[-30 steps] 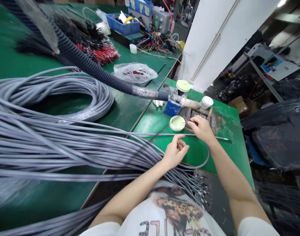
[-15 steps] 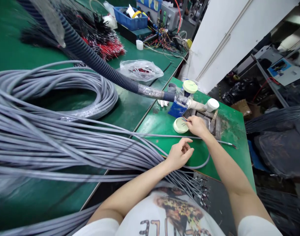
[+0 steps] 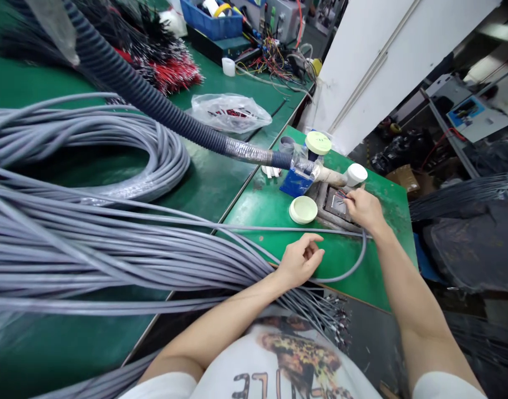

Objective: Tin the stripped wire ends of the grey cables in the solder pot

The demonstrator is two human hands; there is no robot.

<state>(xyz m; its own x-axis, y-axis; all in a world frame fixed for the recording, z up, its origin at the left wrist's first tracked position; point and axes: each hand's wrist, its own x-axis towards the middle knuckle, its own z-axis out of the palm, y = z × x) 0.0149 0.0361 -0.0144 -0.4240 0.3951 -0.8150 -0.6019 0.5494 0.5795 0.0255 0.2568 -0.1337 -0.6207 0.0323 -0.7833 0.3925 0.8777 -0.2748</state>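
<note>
My right hand [image 3: 363,209] pinches the thin coloured wires at the end of a grey sheathed cable [image 3: 304,228], holding them just above a small metal-framed recess [image 3: 336,204] in the bench fixture. The cable crosses the green mat and curves in a loop below that hand. My left hand [image 3: 300,260] rests open and empty on the mat, close to the cable. A round pale-green lid [image 3: 303,209] lies just above it.
A large bundle of grey cables [image 3: 112,249] and a coil [image 3: 154,166] fill the left. A corrugated dark hose [image 3: 154,100] ends at a blue block [image 3: 295,184] beside a white pipe fitting [image 3: 331,176]. A plastic bag [image 3: 229,112] lies on the far bench.
My right hand has moved rightward from beside the round lid to over the metal recess, carrying the cable end. The cable's loop has shifted with it. My left hand has barely moved.
</note>
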